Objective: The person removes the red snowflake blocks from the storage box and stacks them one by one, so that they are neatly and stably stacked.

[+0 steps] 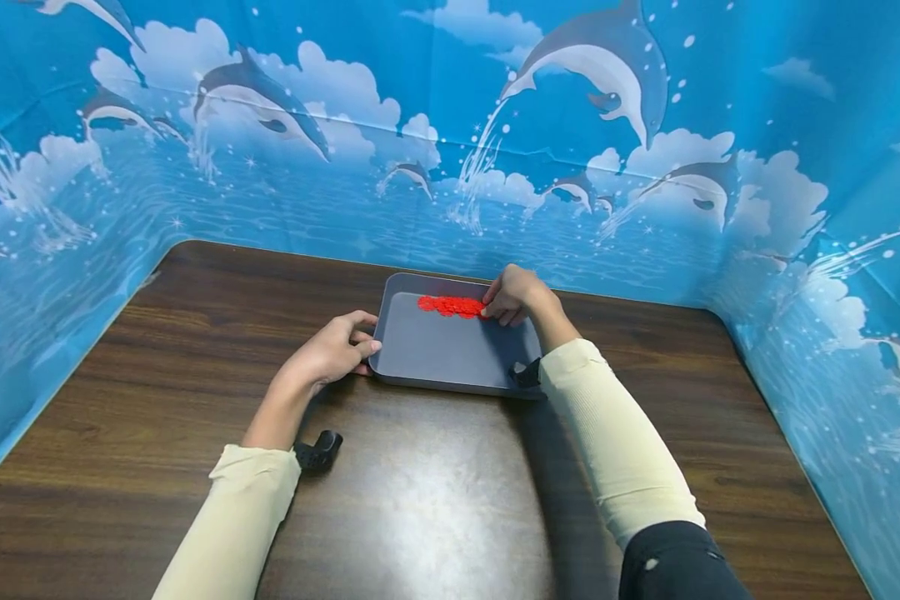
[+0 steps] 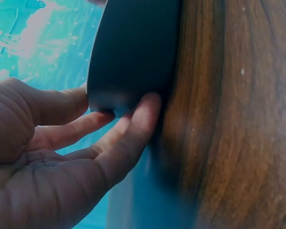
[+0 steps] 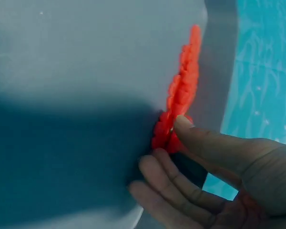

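A dark grey rectangular tray (image 1: 450,354) lies on the wooden table. My left hand (image 1: 335,348) grips its left edge; in the left wrist view, the thumb meets the rim and fingertips (image 2: 148,107) reach against the tray's underside (image 2: 133,52). Along the far side inside it lies a long row of bright red pieces with scalloped edges (image 1: 450,306), overlapping one another. My right hand (image 1: 521,296) is over the tray's far right corner. Its thumb and fingers pinch the near end of the red row (image 3: 183,90) in the right wrist view. Exactly what the pieces are, I cannot tell.
The brown wood-grain table (image 1: 232,333) has rounded far corners. A blue curtain printed with dolphins (image 1: 450,167) stands behind it and along both sides. Black wrist mounts (image 1: 318,450) sit at both wrists, the right one over the tray's near right corner.
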Available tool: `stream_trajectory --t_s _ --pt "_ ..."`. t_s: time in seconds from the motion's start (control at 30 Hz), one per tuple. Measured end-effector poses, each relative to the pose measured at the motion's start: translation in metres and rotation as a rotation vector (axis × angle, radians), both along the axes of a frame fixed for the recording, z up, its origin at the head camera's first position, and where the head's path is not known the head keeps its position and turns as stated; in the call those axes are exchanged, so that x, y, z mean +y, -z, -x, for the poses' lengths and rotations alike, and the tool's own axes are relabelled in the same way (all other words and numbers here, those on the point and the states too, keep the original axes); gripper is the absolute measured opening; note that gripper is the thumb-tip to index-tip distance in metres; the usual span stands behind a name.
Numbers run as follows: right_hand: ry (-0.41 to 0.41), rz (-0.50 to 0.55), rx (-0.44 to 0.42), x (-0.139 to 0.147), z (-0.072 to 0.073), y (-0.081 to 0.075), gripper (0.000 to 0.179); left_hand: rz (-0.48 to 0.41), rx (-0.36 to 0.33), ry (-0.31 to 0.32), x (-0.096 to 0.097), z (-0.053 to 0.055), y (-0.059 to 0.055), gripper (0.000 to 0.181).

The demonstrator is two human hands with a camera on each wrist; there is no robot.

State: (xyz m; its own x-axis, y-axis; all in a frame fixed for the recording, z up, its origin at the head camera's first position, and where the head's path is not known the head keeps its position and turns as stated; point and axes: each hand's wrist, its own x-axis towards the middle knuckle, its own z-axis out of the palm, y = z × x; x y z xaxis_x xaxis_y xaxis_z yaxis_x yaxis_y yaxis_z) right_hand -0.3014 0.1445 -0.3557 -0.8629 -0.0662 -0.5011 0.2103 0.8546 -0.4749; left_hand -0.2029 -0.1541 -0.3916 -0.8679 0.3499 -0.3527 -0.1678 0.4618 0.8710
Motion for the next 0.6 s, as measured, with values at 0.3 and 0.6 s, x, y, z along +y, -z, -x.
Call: stream_trajectory --t_s 0.3,0.6 --pt "0.008 -0.122 0.079 -0.011 -0.001 0.002 0.022 -0.004 0.001 0.005 0.0 0.002 -0.002 0.055" --pt "-0.05 -0.239 0.11 -0.014 -0.003 0.007 0.032 -0.014 0.007 -0.008 -0.002 0.001 0.003 0.054"
